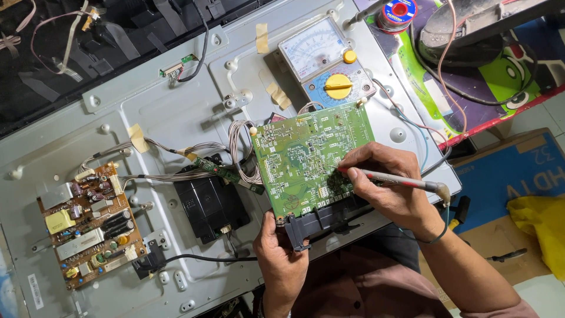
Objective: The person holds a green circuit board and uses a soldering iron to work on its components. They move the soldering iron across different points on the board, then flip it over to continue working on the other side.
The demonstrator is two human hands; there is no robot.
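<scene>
Green circuit board (pixel 312 156) sits tilted near the right edge of the grey metal back panel (pixel 165 118), right of the brown power board (pixel 94 224) at the left edge. We pinch its black connector edge with our left hand (pixel 282 259). Our right hand (pixel 388 182) pinches a test probe (pixel 400 179), tip on the board. An analogue multimeter (pixel 326 59) lies at the far edge.
</scene>
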